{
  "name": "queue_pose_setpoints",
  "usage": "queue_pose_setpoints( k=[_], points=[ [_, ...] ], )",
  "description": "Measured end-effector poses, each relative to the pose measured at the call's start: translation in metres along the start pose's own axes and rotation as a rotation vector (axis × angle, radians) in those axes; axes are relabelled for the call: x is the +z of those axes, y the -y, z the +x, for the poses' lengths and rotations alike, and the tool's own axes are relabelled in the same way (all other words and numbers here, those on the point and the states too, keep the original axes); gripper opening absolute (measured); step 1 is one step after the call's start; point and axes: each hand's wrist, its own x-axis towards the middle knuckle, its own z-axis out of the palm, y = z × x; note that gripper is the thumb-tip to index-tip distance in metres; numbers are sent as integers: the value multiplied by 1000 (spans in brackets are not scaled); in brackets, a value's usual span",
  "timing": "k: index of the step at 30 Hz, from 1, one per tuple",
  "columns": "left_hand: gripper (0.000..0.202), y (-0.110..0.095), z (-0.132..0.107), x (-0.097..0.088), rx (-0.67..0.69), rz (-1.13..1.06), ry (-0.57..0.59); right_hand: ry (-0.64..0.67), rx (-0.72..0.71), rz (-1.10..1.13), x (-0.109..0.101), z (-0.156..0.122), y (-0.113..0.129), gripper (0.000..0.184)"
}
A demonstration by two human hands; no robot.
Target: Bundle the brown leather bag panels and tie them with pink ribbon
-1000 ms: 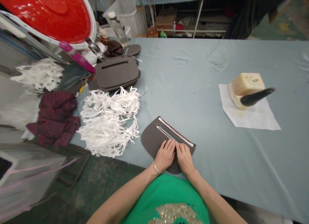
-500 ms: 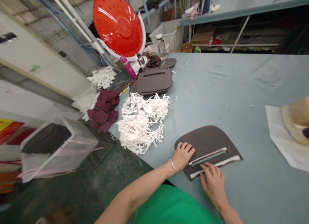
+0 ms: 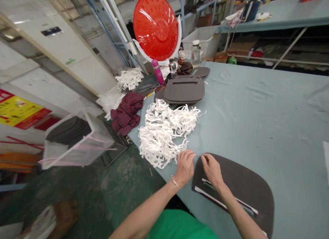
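Note:
A dark grey flat panel [image 3: 241, 174] with rounded corners lies on the table in front of me. White strips [image 3: 210, 198] run along its near edge and beside a long narrow slot. My right hand [image 3: 212, 170] is over the panel's left end, its fingers bent into a pinch at the far left edge; what is between the fingertips is hidden. Just left of the panel, my left hand [image 3: 185, 167] is raised with its fingers bent together, and I cannot make out anything in them. Beyond that hand lies a tangled heap of white strips [image 3: 164, 139].
Several similar grey panels [image 3: 183, 91] are stacked behind the heap, near a pink bottle [image 3: 157, 71], a clear jar [image 3: 195, 54] and a red round fan-like object [image 3: 156, 26]. A striped cloth [image 3: 128, 114] hangs at the table's left edge. A translucent bin [image 3: 100, 146] holds dark pieces.
The panel has been turned and now points another way. My left hand has come off it, and my right hand has moved from the near strip to the far left edge. My view has swung left.

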Motion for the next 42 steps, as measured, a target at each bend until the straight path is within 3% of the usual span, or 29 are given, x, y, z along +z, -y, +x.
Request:
queue_pose_setpoints(
  k=[5, 9, 12, 17, 19, 21, 23, 25, 28, 30, 34, 38, 42],
  points=[
    [46, 34, 14, -6, -125, 150, -111, 5, 122, 142, 63, 72, 31, 38],
    [43, 52, 16, -1, -151, 236, -64, -30, 197, 258, 81, 84, 29, 35],
    [24, 69, 12, -6, -167, 295, -25, -115, 254, 332, 57, 78, 12, 35],
    [17, 91, 9, -23, -228, 313, -38, -342, 323, 376, -34, 54, -32, 37],
    [24, 77, 14, -23, -256, 289, -82, -356, 319, 354, -65, 37, -40, 36],
    [35, 42, 21, -17, -217, 201, -112, -292, 295, 323, -82, 18, -38, 33],
    [40, -4, 28, -6, -58, 29, -29, -191, 258, 303, -85, -1, -28, 29],
    [39, -47, 33, 8, 112, -184, 223, -133, 232, 293, -85, -16, -20, 28],
    [30, -77, 33, 23, 74, -381, 567, -181, 257, 257, -100, -39, -27, 29],
    [34, -74, 26, 27, 34, -422, 681, -221, 306, 214, -121, -61, -45, 29],
    [30, -50, -6, 27, -22, -436, 781, -171, 386, 133, -147, -119, -85, 28],
    [26, -35, -32, 35, -188, -335, 717, -177, 415, 46, -133, -158, -97, 28],
    [25, -18, -17, 45, -253, -297, 656, -243, 427, -22, -108, -153, -94, 31]
  ],
)
